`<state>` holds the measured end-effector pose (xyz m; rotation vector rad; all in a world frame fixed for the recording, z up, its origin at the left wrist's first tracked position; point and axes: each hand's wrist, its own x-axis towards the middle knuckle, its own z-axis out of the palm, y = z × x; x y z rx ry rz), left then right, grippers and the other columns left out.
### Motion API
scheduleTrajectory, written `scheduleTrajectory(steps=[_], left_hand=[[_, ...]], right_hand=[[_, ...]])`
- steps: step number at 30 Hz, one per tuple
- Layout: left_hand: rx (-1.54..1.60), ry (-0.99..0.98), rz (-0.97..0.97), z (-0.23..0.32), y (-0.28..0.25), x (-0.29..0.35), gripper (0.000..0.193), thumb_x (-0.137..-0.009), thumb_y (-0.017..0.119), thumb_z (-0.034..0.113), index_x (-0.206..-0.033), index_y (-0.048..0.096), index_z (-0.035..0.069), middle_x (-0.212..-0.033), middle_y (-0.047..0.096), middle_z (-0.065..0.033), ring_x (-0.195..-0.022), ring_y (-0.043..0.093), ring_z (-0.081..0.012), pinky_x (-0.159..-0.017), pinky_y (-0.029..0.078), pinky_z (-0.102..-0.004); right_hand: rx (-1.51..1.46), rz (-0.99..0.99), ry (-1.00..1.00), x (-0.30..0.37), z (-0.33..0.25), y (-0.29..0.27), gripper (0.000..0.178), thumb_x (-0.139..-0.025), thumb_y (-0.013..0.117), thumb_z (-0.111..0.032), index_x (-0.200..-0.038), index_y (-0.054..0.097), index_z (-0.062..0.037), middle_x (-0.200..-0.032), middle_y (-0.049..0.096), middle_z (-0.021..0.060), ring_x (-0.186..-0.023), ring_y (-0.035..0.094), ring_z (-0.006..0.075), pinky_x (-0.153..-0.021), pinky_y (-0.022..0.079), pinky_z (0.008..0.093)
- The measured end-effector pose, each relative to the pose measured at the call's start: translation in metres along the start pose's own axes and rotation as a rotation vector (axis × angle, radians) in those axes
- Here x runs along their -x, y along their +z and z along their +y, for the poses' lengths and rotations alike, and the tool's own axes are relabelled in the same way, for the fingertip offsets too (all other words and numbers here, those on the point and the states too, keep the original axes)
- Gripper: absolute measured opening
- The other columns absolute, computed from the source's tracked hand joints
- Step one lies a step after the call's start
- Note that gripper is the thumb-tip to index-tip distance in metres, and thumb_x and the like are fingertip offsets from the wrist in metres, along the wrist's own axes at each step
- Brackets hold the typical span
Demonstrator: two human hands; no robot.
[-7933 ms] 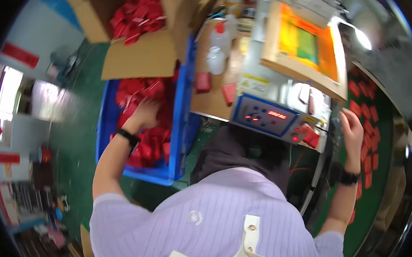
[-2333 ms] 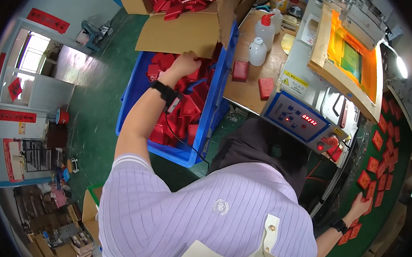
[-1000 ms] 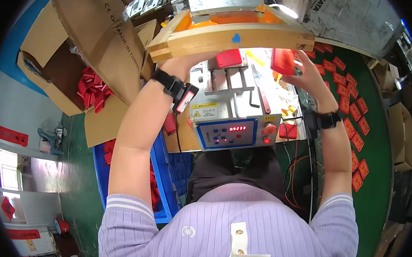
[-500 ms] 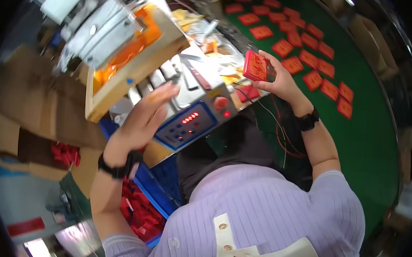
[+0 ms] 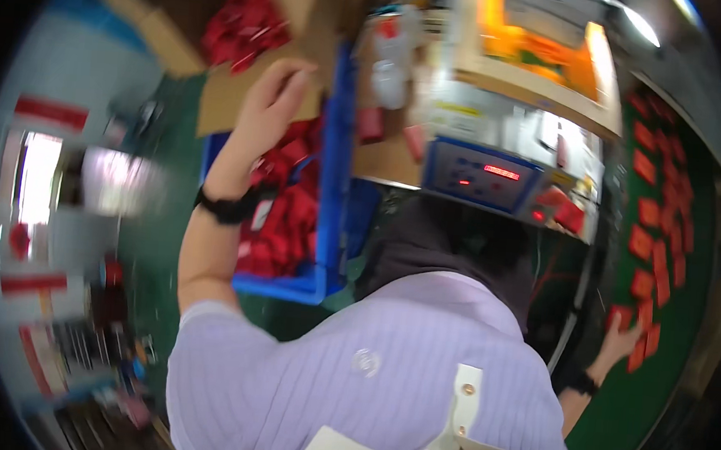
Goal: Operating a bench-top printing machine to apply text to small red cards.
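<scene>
My left hand (image 5: 274,106) is raised over a blue crate (image 5: 325,222) filled with red pieces (image 5: 281,228). Its fingers look loosely bent and apart, though blurred, and I see nothing in them. Far to the right, my right hand (image 5: 619,341) reaches to the green surface (image 5: 605,434). Its fingers are around a small flat red box (image 5: 619,317), at the near edge of rows of similar red boxes (image 5: 641,244). The fingertips are partly hidden by the box and blur.
Ahead stands a machine with a blue control panel (image 5: 482,177) and lit red digits. Above it is a wooden frame (image 5: 537,91) with orange material inside. A cardboard box (image 5: 160,35) with red pieces stands at upper left. A clear bottle (image 5: 389,76) is beside the machine.
My view has turned left. My left hand has moved from the machine to above the blue crate. My right hand has carried the red box out to the green surface.
</scene>
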<state>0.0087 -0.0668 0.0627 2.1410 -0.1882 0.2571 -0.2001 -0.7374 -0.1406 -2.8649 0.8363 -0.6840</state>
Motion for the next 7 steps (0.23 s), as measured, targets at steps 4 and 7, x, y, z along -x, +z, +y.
scheduleTrajectory(steps=[4, 7], left_hand=[[-0.184, -0.239, 0.041, -0.075, -0.032, 0.019, 0.02, -0.085, 0.052, 0.016, -0.094, 0.058, -0.001, -0.071, 0.059, -0.0081, -0.06, 0.056, -0.014, -0.057, 0.046, -0.0286], [-0.299, -0.559, -0.115, -0.133, -0.039, 0.044, 0.024, -0.079, 0.056, 0.02, -0.091, 0.061, 0.0, -0.064, 0.06, -0.0125, -0.054, 0.059, -0.0204, -0.055, 0.047, -0.0323]], right_hand=[[-0.037, 0.025, -0.15, -0.031, 0.003, 0.012, 0.064, -0.077, 0.068, -0.035, -0.124, 0.045, 0.0023, -0.123, 0.05, 0.0213, -0.112, 0.05, 0.0321, -0.095, 0.039, 0.0377], [-0.279, -0.097, -0.15, -0.063, -0.067, -0.002, 0.065, -0.077, 0.068, -0.035, -0.126, 0.044, 0.0019, -0.127, 0.047, 0.0223, -0.116, 0.047, 0.0321, -0.098, 0.036, 0.0377]])
